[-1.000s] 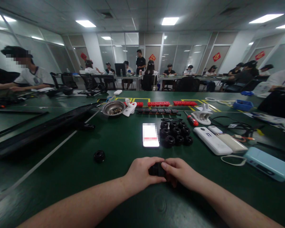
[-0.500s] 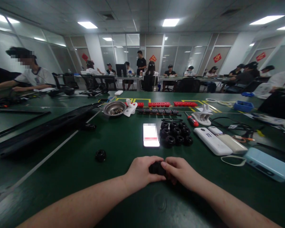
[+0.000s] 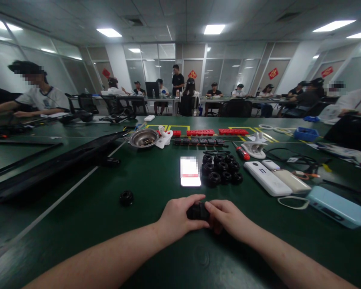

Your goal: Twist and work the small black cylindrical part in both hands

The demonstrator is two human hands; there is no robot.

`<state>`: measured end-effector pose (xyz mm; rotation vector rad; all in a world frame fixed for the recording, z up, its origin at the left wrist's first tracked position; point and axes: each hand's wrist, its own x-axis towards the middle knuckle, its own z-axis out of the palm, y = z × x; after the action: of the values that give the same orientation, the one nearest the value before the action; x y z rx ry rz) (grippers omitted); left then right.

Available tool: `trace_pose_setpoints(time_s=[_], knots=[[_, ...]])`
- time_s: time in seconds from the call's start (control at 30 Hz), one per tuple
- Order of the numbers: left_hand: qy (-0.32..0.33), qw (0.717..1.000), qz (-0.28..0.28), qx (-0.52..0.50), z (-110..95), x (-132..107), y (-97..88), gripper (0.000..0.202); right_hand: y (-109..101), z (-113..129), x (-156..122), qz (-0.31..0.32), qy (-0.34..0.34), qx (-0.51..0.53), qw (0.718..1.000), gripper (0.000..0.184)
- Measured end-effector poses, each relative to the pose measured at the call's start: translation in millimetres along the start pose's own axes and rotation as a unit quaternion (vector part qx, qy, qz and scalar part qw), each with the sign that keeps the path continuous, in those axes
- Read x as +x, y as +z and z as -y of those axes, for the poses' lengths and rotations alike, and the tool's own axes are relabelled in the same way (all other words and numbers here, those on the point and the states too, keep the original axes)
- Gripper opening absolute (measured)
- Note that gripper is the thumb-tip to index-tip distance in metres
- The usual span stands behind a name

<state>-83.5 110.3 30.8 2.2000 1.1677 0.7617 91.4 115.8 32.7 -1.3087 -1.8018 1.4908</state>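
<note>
Between both hands is a small black blocky part [image 3: 197,210], held just above the green table; its exact kind does not show. My left hand [image 3: 177,216] curves around its left side, thumb along the near edge and fingers along the far one. At the right end, my right hand [image 3: 227,216] pinches it with thumb and fingers, the lower fingers tucked out of sight. Beyond the hands lie a lit phone [image 3: 190,171] and a cluster of round black parts [image 3: 221,168] with holes in their middles. A similar single round part [image 3: 126,198] sits to the left.
A metal bowl [image 3: 143,139] with small pieces stands beyond, beside a white bracket [image 3: 164,139]. Red strips [image 3: 200,132] and a black strip [image 3: 199,142] lie behind the phone. To the right are a screwdriver [image 3: 243,152], power banks [image 3: 267,178] and a light-blue box [image 3: 335,206]. Co-workers sit around.
The black part has turned slightly in my hands, showing more of its right end. My left fingers have lifted a little. The whole view has shifted slightly.
</note>
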Motion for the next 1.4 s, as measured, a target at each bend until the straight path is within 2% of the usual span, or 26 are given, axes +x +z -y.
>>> trace_pose_setpoints(time_s=[0.07,0.2,0.33,0.43,0.57,0.67,0.77,0.87,0.97,1.1,1.2,1.27,1.3,1.33,1.37,1.4], knots=[[-0.005,1.000,0.010,-0.001,0,0,-0.2,0.059,-1,1,0,-0.003,-0.016,-0.010,1.000,0.034],[-0.032,0.999,0.034,-0.009,3,2,1.9,0.066,0,8,-7,-0.040,-0.112,-0.094,0.988,0.015],[-0.022,0.996,0.077,0.029,4,5,6.1,0.071,2,14,-16,-0.076,-0.189,-0.238,0.950,0.031],[0.009,0.986,0.139,0.088,2,6,7.8,0.071,3,17,-18,-0.056,-0.214,-0.302,0.927,0.037],[0.028,0.975,0.161,0.148,1,5,8.6,0.084,2,25,-22,-0.022,-0.192,-0.310,0.931,0.040],[0.036,0.972,0.166,0.161,3,5,8.4,0.083,-3,28,-32,-0.022,-0.145,-0.302,0.942,0.035],[0.044,0.972,0.160,0.168,6,4,8.3,0.078,-13,22,-44,-0.044,-0.095,-0.301,0.948,0.030],[0.055,0.971,0.151,0.175,8,3,9.1,0.076,-27,11,-46,-0.093,-0.055,-0.312,0.944,0.032],[0.072,0.969,0.130,0.197,4,-1,9.1,0.072,-39,3,-33,-0.144,-0.039,-0.337,0.930,0.033],[0.158,0.959,0.077,0.221,-18,-10,3.0,0.055,-45,1,-1,-0.193,-0.043,-0.361,0.911,0.035],[0.229,0.958,0.077,0.154,-39,-22,0.7,0.045,-43,3,12,-0.216,-0.051,-0.374,0.901,0.036],[0.222,0.968,0.115,0.034,-49,-35,7.5,0.041,-42,5,11,-0.218,-0.053,-0.378,0.898,0.036],[0.179,0.969,0.153,-0.068,-52,-43,14.1,0.040,-41,6,6,-0.214,-0.053,-0.378,0.899,0.035],[0.113,0.949,0.210,-0.207,-55,-53,22.6,0.033,-41,7,0,-0.209,-0.051,-0.378,0.900,0.035],[0.014,0.896,0.263,-0.358,-56,-63,32.6,0.028,-40,7,-9,-0.202,-0.050,-0.377,0.903,0.035],[-0.021,0.876,0.274,-0.396,-58,-75,43.3,0.028,-39,8,-20,-0.194,-0.047,-0.375,0.905,0.034]])
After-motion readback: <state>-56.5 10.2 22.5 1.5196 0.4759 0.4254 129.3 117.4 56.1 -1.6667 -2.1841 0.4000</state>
